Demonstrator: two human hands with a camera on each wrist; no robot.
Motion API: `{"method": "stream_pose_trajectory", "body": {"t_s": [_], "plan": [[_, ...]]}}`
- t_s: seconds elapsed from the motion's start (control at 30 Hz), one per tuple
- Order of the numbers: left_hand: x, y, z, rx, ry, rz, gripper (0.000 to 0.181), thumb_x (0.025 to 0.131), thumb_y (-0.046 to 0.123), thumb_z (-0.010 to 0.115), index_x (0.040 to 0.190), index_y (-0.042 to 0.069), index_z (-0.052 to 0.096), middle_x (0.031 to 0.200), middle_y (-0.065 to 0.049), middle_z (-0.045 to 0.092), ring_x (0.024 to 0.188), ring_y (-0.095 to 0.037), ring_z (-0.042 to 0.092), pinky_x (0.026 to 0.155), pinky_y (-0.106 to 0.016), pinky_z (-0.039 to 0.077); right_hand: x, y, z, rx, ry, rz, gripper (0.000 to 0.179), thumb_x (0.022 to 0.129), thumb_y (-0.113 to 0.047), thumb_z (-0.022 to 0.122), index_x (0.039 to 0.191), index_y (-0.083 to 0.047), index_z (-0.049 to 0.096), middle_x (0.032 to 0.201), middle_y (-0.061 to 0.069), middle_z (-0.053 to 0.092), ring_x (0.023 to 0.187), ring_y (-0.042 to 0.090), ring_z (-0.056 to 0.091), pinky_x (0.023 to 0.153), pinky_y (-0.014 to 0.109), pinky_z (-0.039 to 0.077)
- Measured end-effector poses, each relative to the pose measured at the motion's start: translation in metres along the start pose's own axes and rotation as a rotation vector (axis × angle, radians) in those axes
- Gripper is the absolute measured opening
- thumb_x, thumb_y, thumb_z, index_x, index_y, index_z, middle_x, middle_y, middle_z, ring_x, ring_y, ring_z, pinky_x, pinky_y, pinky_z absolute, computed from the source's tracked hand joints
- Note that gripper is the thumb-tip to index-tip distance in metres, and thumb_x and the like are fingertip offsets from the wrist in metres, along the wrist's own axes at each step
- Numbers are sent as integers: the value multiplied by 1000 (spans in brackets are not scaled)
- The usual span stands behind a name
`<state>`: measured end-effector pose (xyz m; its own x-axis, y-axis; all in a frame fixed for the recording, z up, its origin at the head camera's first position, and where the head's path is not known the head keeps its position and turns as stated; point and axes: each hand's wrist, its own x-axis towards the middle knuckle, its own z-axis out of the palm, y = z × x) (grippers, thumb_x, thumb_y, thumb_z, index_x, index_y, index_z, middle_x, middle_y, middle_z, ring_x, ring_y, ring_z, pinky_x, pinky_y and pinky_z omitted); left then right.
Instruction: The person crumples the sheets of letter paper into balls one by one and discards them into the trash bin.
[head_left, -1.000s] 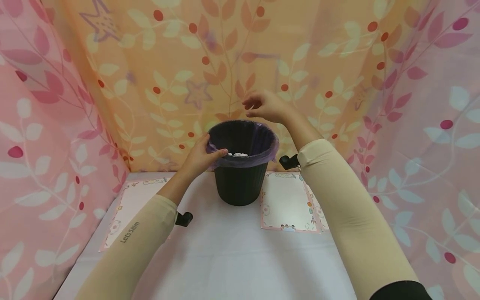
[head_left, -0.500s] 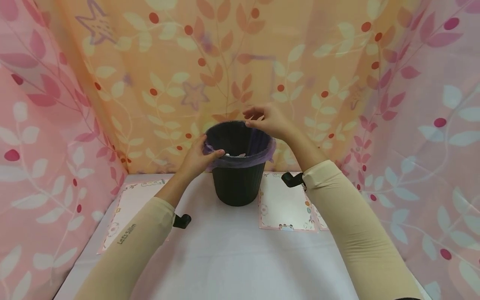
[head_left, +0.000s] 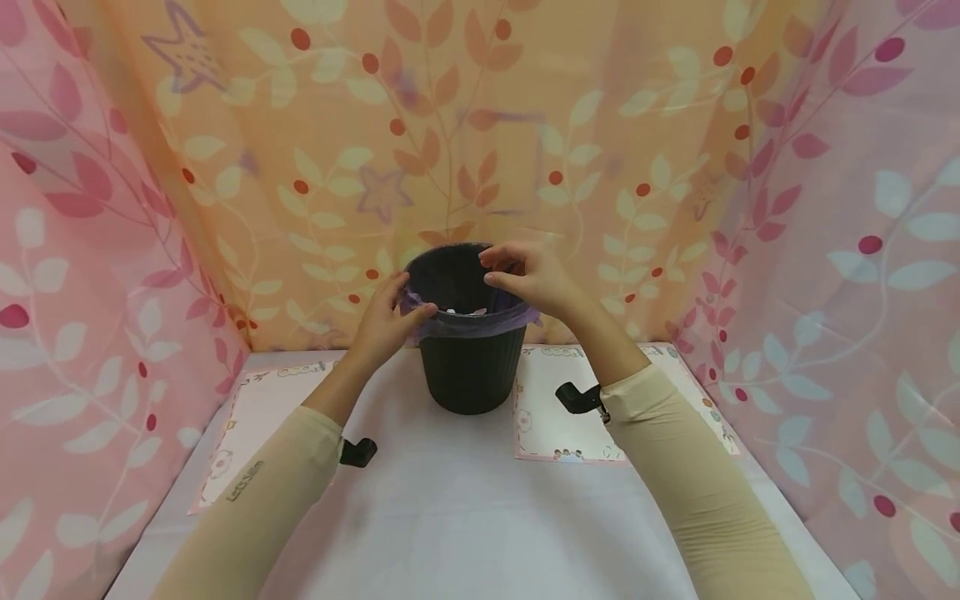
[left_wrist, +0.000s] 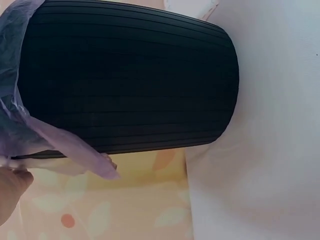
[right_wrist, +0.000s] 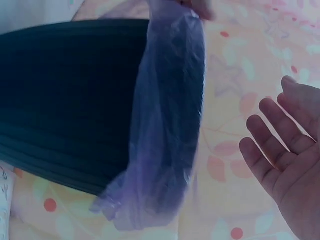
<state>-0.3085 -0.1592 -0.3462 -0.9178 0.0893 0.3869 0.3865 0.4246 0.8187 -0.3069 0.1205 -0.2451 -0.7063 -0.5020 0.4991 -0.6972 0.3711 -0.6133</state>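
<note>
Pink-edged sheets (head_left: 553, 404) either side of the black bin (head_left: 471, 375)

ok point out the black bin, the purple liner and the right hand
black bin (head_left: 471, 371), head view, outer wall
purple liner (right_wrist: 165, 120), right wrist view, folded-over band
right hand (head_left: 537, 279), head view, near thumb's base

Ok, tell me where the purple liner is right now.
Near the middle of the head view, the purple liner is folded over the black bin's rim, with the left hand gripping the left side.
</note>
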Motion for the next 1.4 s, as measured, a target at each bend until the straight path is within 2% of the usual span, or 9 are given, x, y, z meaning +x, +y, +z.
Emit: {"method": "stream_pose_trajectory", "body": {"t_s": [0.17,0.27,0.47,0.6,0.7,0.9,1.1,1.27,1.4], "plan": [[-7,-3,-9,-8,8,53,83,89,33,82,156,4,41,165,-13,32,153,-31,29,125,-51,25,-11,-1,13,34,7,-9,29,93,-9,76,121,-3,73,115,13,74,101,23,68,86,33,57],[-17,-5,-17,-12,1,56,80,90,35,81,155,9,44,163,-10,37,152,-29,31,125,-51,25,-18,-2,22,41,12,-33,29,92,-10,77,121,-4,73,114,11,74,98,21,68,84,34,58],[-40,-5,-33,11,-15,10,80,90,40,79,157,14,42,163,-8,38,151,-35,33,123,-51,30,-32,-4,39,54,21,-59,28,92,-13,78,119,-7,74,114,3,74,99,17,68,86,41,58],[-56,-4,-43,50,-31,-47,81,89,52,77,157,25,42,161,-8,41,148,-42,36,116,-58,38,-39,-9,49,85,25,-105,27,92,-12,78,118,-8,74,116,4,73,102,20,68,88,41,59],[-68,-6,-52,74,-39,-59,79,89,53,76,157,29,43,160,-7,44,147,-41,38,114,-59,40,-42,-13,60,108,21,-135,27,92,-12,78,118,-6,74,117,7,73,105,24,68,88,39,58],[-99,-13,-72,139,-46,-47,74,92,47,75,156,29,44,160,-7,43,146,-45,39,113,-66,37,-46,-16,85,123,9,-150,28,92,-15,78,119,-9,74,116,5,74,107,23,68,89,39,59],[-129,-26,-88,228,-15,-48,73,91,46,77,155,33,44,159,-10,44,143,-47,42,111,-68,37,-52,-17,111,147,-22,-145,28,93,-11,76,121,-9,73,117,7,74,108,26,67,92,45,58],[-156,-41,-100,313,-21,-90,75,90,49,76,155,27,45,159,-11,45,142,-49,42,107,-71,39,-57,-16,130,151,-37,-148,29,93,-11,76,122,-8,72,118,9,74,110,20,67,94,46,58],[-177,-55,-111,364,-9,-115,75,91,49,76,155,24,46,156,-15,47,140,-50,42,104,-73,38,-61,-11,144,149,-32,-156,31,92,-11,78,121,-7,72,118,7,74,112,20,68,95,39,58]]}}
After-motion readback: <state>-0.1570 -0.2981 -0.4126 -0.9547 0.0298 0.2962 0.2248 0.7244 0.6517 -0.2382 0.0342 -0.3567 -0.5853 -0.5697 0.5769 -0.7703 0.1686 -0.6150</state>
